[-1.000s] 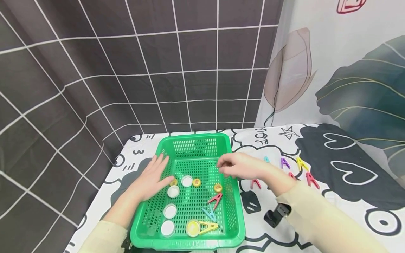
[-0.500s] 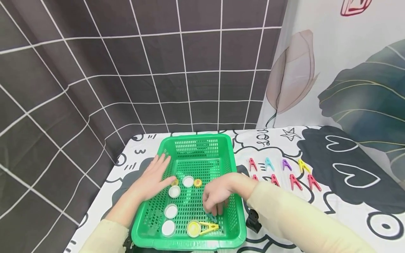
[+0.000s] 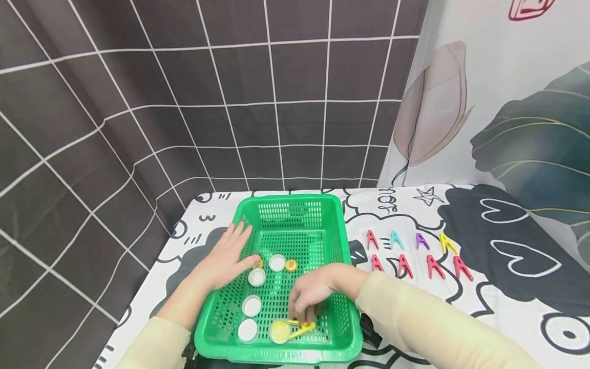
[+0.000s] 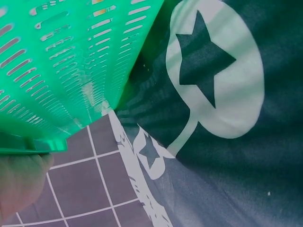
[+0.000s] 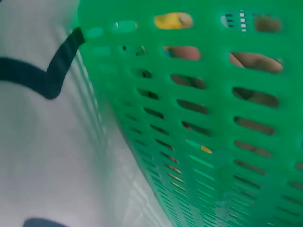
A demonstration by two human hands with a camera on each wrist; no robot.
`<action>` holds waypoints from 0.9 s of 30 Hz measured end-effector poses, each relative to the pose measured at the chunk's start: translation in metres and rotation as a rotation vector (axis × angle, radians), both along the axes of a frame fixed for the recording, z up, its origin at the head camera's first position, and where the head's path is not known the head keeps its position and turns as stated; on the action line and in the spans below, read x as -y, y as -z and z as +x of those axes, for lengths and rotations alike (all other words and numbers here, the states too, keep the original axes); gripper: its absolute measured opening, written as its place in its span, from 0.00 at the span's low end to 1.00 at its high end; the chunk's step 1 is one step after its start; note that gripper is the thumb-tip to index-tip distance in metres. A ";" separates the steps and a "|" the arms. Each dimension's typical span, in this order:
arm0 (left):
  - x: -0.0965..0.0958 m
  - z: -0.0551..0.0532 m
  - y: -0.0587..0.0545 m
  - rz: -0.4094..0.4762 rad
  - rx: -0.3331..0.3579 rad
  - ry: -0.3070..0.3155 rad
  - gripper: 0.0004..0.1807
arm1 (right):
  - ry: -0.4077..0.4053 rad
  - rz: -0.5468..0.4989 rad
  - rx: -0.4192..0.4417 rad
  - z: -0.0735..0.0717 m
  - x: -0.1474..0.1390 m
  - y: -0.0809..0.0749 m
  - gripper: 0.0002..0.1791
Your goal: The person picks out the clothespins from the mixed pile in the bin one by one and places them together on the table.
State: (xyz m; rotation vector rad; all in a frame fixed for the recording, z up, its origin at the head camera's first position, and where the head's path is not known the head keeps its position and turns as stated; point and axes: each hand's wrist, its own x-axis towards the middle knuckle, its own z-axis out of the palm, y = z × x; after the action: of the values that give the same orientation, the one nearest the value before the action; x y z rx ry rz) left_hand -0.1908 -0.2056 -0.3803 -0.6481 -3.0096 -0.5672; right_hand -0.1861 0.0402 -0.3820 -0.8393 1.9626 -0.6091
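Note:
My right hand (image 3: 311,292) reaches down into the green plastic basket (image 3: 276,354), its curled fingers pinching a yellow clothespin (image 3: 302,330) near the front. The hand hides the floor beneath it and anything in its palm. In the right wrist view, the basket wall (image 5: 218,85) covers most of the hand. My left hand (image 3: 226,259) lies flat with straight fingers over the basket's left rim, its thumb beside a small orange-yellow cap (image 3: 258,264). Several white round lids (image 3: 251,305) and another small orange-yellow cap (image 3: 291,265) lie inside. A yellow-centred lid (image 3: 280,332) touches the yellow clothespin.
Right of the basket, two rows of clothespins stand on the patterned cloth: several red (image 3: 403,266), one light blue (image 3: 396,240), one purple (image 3: 421,241) and one yellow (image 3: 447,243). A dark gridded curtain (image 3: 295,123) hangs behind the table.
My right hand has moved from the basket's right rim down and left to the yellow clothespin. The red and light blue clothespins inside are out of sight. My left hand stays put.

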 end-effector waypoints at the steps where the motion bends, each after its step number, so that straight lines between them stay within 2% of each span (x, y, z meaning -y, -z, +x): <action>1: 0.000 0.000 -0.001 0.004 0.002 0.001 0.45 | -0.003 -0.037 -0.055 -0.001 0.000 0.001 0.15; 4: -0.001 0.000 -0.002 0.003 -0.003 0.004 0.45 | 0.024 -0.126 -0.216 -0.006 0.000 0.001 0.15; 8: 0.000 -0.001 -0.001 0.000 -0.004 0.005 0.45 | 0.069 -0.144 -0.319 -0.008 0.000 0.002 0.14; 21: 0.001 0.001 -0.001 0.004 -0.001 -0.005 0.45 | 0.037 -0.095 -0.352 -0.008 0.009 0.005 0.18; 24: 0.001 0.000 0.000 0.000 0.005 -0.005 0.46 | 0.035 -0.101 -0.354 -0.010 0.010 -0.004 0.20; 27: 0.002 -0.001 0.001 -0.003 0.006 -0.008 0.46 | 0.038 -0.090 -0.337 -0.014 0.011 -0.020 0.21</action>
State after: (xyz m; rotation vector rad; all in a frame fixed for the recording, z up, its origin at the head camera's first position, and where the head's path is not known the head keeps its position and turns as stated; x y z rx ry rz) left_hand -0.1916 -0.2074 -0.3810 -0.6356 -3.0175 -0.5660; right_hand -0.2000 0.0293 -0.3622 -1.0156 2.2722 -0.6127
